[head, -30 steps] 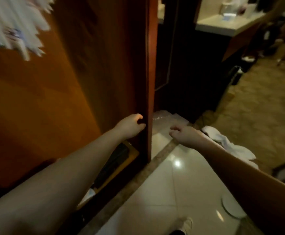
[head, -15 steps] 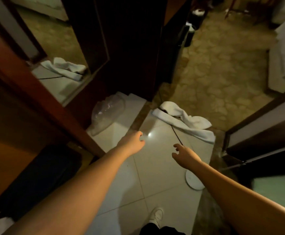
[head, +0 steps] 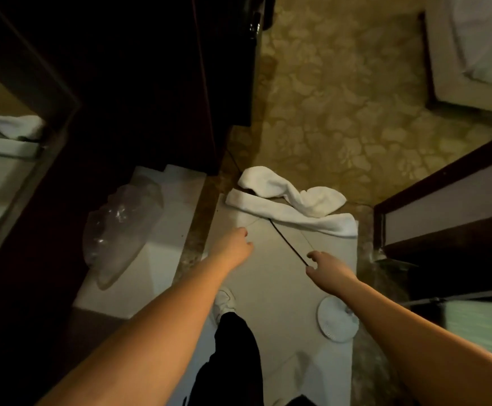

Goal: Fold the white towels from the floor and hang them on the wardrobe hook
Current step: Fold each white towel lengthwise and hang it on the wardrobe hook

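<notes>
Our left hand [head: 234,247] and right hand [head: 328,267] reach forward over the pale floor tiles [head: 271,276], both loosely spread and holding nothing. Ahead of both, apart from our fingertips, the white towels [head: 290,205] lie crumpled where tile meets patterned carpet [head: 341,112], their long axis running from upper left to lower right. A thin dark cord [head: 287,243] runs from beneath them toward our right hand. No writing is legible.

Both arms outstretched; left hand [head: 234,247], right hand [head: 328,269] loose, empty.
</notes>
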Demonstrator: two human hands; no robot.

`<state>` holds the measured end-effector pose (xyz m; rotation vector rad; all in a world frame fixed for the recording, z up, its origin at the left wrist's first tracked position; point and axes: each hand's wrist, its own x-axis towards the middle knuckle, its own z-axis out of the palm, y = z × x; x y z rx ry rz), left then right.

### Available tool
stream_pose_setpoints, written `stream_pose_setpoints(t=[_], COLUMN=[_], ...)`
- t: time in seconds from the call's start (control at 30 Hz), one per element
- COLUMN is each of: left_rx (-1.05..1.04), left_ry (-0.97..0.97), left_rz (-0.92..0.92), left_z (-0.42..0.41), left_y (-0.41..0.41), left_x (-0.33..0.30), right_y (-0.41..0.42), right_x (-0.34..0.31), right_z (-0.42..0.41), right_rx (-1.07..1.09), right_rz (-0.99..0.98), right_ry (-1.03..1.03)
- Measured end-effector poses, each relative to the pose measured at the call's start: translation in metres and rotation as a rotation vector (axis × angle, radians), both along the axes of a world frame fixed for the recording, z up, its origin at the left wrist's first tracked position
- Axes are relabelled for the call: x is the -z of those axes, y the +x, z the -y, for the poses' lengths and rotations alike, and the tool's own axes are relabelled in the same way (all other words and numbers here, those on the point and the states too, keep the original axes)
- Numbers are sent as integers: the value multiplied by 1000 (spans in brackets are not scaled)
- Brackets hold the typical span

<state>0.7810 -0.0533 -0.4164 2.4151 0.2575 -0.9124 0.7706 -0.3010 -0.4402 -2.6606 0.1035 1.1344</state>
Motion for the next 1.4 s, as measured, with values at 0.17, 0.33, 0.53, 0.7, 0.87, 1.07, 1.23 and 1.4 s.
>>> stream_pose_setpoints(t=[0.17,0.33,0.53,0.7,0.87,1.07,1.23,1.4], left_rx=[51,140,282,351,446,587,591,675], left_ry=[8,34,1,-95,-153,-196,-212,-227], left_rz=[-118,-173,-188,-139,-170,-173,-227,-180], left_z=[-8,13,94,197,309,414,443,438], left_y=[81,144,231,310,359,378,383,382], left_x=[71,142,242,329,414,504,550,553], right_y=[70,117,163,212,258,288,303,282], right_x=[62,128,228,323,409,505,558,547], right_z=[1,32,116,194,257,312,330,315], right_rx=[145,363,576,747,856,921,1168,1086], right_rz=[-58,-132,-195,-192,-113,-2,-43,160], right_ry=[8,47,45,60,121,112,251,240])
